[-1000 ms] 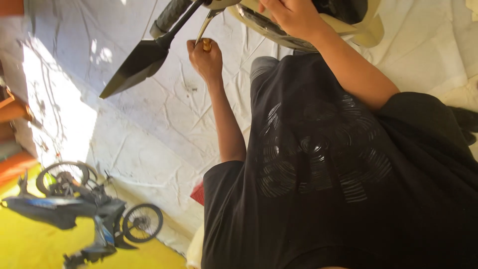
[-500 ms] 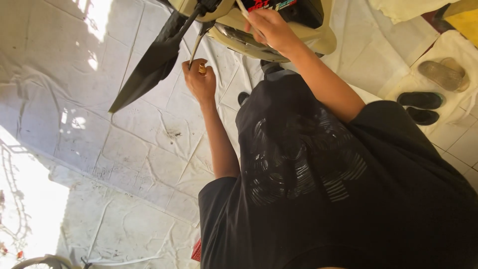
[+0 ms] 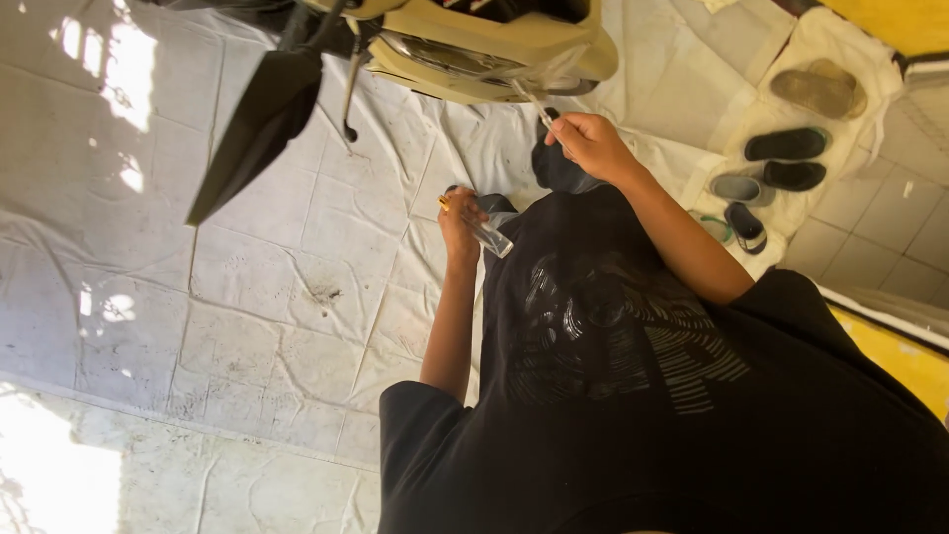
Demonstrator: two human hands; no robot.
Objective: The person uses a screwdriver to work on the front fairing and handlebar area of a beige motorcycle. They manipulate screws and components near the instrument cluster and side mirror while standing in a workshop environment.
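Head view: a cream scooter (image 3: 494, 44) stands on a white sheet (image 3: 247, 287). The right hand (image 3: 593, 146) is closed around a thin tool (image 3: 532, 102), its tip at the scooter's front. It looks like poking work, so that hand must stay steady. The left hand (image 3: 460, 222) grips a clear tube (image 3: 489, 235), held low.

Sunlit patches fall on the cracked pale tiled floor (image 3: 247, 287), sandals (image 3: 786, 145) nearby.
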